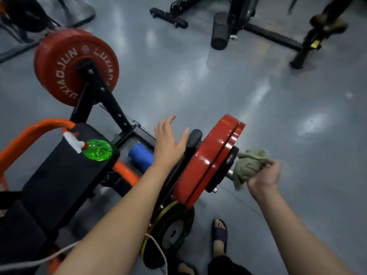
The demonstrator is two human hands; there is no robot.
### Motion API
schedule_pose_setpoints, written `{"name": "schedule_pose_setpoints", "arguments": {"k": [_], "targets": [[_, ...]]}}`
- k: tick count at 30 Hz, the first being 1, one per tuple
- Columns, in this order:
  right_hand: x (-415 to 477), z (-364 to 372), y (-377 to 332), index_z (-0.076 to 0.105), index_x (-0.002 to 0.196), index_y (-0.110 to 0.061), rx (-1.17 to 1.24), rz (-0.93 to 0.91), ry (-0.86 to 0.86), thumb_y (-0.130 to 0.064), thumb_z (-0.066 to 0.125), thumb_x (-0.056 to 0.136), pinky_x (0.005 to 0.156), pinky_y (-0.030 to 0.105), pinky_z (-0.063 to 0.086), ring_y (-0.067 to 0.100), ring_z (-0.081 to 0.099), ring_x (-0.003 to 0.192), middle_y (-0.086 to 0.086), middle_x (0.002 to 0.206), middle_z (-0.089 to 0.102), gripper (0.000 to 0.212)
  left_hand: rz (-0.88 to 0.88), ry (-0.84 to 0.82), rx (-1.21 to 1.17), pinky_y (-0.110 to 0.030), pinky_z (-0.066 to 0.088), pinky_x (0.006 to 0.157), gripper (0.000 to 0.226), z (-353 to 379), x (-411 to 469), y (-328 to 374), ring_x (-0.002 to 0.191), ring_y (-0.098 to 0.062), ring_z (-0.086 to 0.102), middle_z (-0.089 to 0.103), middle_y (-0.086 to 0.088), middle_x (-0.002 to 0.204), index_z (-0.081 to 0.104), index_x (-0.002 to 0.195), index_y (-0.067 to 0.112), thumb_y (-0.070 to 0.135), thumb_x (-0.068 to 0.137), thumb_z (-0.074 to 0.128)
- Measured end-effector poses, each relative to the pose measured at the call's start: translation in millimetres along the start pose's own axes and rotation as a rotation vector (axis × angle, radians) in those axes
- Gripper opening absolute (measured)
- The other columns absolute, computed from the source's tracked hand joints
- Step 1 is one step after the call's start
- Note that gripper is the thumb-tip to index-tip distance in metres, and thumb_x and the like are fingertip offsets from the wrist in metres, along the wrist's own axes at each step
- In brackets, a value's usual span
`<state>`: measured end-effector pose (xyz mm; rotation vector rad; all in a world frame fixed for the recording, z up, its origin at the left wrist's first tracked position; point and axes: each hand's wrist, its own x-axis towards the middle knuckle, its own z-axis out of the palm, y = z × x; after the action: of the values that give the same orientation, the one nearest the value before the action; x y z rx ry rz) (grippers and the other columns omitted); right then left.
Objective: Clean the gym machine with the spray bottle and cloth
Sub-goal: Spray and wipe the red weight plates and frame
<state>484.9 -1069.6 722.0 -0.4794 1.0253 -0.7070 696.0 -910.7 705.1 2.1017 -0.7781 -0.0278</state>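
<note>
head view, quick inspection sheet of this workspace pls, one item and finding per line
surface: grey floor, glossy with light glare
job's things: green spray bottle on the black seat pad; olive cloth bunched at the outer end of the red plates
clutter: blue roller low beside the frame; black mesh bin on the floor
grippers: left hand open, fingers spread beside the red plates; right hand grips the cloth
cables: white cable looping by the lower black plate
surroundings: second red plate on the far side; other black machine frames behind
</note>
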Motion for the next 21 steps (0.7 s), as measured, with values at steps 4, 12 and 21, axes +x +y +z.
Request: {"name": "schedule_pose_setpoints", "arguments": {"k": [4, 12, 21], "targets": [[37.6, 23.3, 14.9, 0.058, 0.099, -0.017, -0.295, -0.001, -0.110, -0.014, 0.047, 0.094, 0.061, 0.029, 0.057, 0.013, 0.065, 0.065, 0.001, 0.081, 0.066, 0.012, 0.043, -0.193, 0.025, -0.030, 0.025, 0.118, 0.052, 49.9, -3.1, 43.4, 0.139, -0.021, 0.035, 0.045, -0.008, 0.146, 0.058, 0.136, 0.017, 0.051, 0.102, 0.040], [-1.5, -52.1, 80.8, 0.053, 0.106, -0.025, -0.946, -0.019, -0.417, -0.010, 0.055, 0.093, 0.086, 0.035, 0.055, 0.015, 0.066, 0.091, -0.003, 0.097, 0.069, 0.020, -0.034, -0.232, 0.216, -0.045, 0.038, 0.113, 0.053, 128.3, -1.1, 78.8, 0.142, -0.016, 0.043, 0.051, 0.005, 0.152, 0.062, 0.134, 0.031, 0.051, 0.103, 0.024], [136.6, 13.4, -1.2, 0.057, 0.104, -0.028, -0.623, -0.053, -0.020, -0.030, 0.054, 0.088, 0.091, 0.045, 0.056, 0.021, 0.067, 0.092, 0.002, 0.097, 0.070, 0.016, -0.071, -0.171, 0.262, -0.039, 0.036, 0.112, 0.041, 133.6, -9.5, 75.6, 0.146, -0.009, 0.037, 0.048, 0.011, 0.155, 0.063, 0.133, 0.034, 0.040, 0.106, 0.033]]}}
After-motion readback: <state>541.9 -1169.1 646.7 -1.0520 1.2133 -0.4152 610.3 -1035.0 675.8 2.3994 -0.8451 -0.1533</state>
